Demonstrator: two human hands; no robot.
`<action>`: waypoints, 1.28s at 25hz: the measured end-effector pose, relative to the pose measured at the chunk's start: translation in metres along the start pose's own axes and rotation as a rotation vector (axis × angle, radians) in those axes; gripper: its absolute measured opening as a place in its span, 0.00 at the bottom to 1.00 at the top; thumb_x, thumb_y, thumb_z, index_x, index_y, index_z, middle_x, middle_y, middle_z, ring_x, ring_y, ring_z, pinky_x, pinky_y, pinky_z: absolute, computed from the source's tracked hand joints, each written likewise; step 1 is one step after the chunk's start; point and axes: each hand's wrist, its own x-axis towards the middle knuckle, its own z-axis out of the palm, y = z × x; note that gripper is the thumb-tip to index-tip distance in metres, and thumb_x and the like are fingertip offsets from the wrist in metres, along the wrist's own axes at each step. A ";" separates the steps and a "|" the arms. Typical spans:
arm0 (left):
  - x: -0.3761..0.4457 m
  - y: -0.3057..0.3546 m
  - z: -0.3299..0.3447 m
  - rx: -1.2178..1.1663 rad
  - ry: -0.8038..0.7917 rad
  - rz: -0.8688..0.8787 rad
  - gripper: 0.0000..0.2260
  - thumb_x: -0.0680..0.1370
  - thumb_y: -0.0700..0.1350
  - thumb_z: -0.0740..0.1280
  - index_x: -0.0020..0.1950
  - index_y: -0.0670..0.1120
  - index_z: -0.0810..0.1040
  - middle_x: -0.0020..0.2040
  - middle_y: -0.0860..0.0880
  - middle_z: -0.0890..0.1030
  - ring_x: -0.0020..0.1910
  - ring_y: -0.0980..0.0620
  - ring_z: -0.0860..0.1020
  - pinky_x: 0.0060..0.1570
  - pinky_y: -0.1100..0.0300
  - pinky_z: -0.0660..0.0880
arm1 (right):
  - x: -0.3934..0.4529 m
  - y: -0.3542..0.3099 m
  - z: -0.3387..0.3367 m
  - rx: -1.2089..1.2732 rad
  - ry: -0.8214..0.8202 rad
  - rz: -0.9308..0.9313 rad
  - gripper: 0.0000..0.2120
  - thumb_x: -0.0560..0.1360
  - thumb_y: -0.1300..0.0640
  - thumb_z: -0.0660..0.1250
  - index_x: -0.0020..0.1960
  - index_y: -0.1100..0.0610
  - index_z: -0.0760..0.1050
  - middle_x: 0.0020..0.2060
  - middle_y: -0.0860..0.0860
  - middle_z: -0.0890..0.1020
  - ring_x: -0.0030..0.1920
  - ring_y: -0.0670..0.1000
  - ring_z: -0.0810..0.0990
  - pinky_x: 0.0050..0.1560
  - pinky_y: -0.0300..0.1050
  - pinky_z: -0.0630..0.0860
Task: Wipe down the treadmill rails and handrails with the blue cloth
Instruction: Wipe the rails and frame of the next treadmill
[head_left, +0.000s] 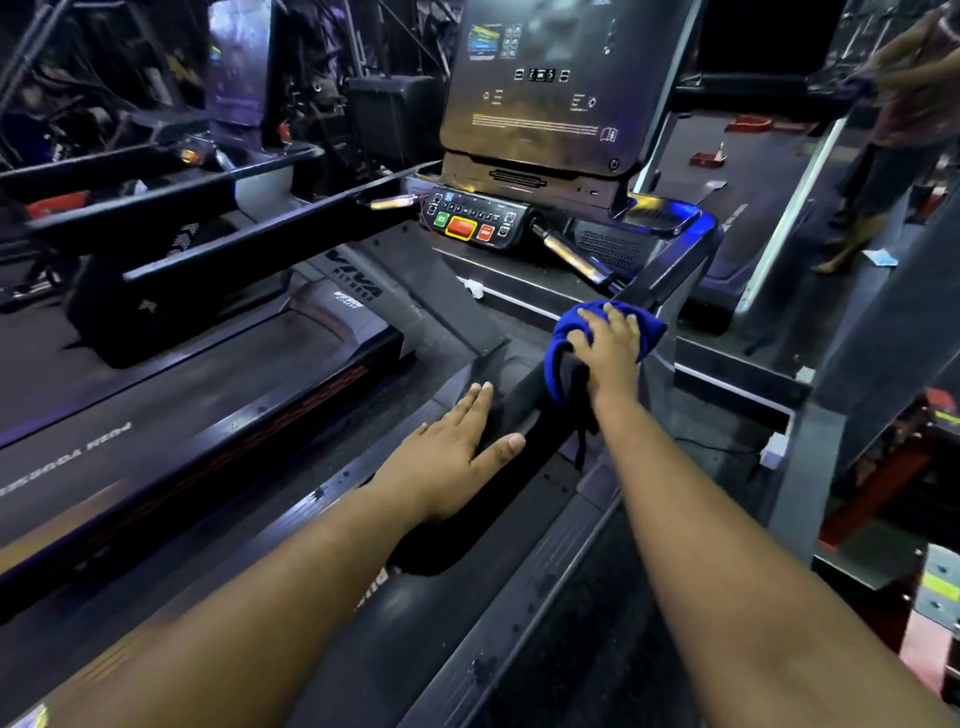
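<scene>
I have the right hand (608, 348) spread over the bunched blue cloth (649, 330), fingers splayed and pressing it onto the treadmill's right handrail (535, 400); the thumb is hidden. The cloth sits on top of the rail, with a fold hanging down its near side. My left hand (452, 457) lies flat on the same handrail closer to me, fingers straight, holding nothing. The control panel (475, 221) is ahead.

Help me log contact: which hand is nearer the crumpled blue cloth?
Right. The right hand lies on the crumpled blue cloth, pressing it to the black handrail; the left hand rests flat on that rail behind, off the cloth.
</scene>
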 end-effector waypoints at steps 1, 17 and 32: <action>-0.015 -0.009 0.000 -0.025 -0.008 -0.020 0.40 0.74 0.73 0.45 0.81 0.56 0.40 0.82 0.57 0.43 0.80 0.56 0.50 0.78 0.50 0.50 | -0.014 -0.011 0.005 -0.009 0.001 -0.030 0.26 0.76 0.47 0.57 0.69 0.58 0.75 0.74 0.59 0.69 0.76 0.61 0.60 0.77 0.53 0.50; -0.239 -0.088 0.003 -1.234 0.171 -0.224 0.21 0.84 0.59 0.51 0.60 0.50 0.79 0.50 0.50 0.84 0.42 0.57 0.81 0.40 0.65 0.77 | -0.362 -0.152 0.083 0.317 -0.022 -0.443 0.18 0.74 0.50 0.56 0.55 0.50 0.82 0.55 0.47 0.83 0.59 0.51 0.78 0.67 0.63 0.66; -0.570 -0.321 -0.046 -1.309 1.016 -0.589 0.12 0.74 0.35 0.59 0.52 0.45 0.77 0.46 0.41 0.81 0.45 0.44 0.77 0.49 0.49 0.73 | -0.561 -0.409 0.281 0.655 -1.114 -0.377 0.14 0.77 0.62 0.69 0.62 0.57 0.75 0.54 0.51 0.83 0.54 0.48 0.80 0.53 0.37 0.75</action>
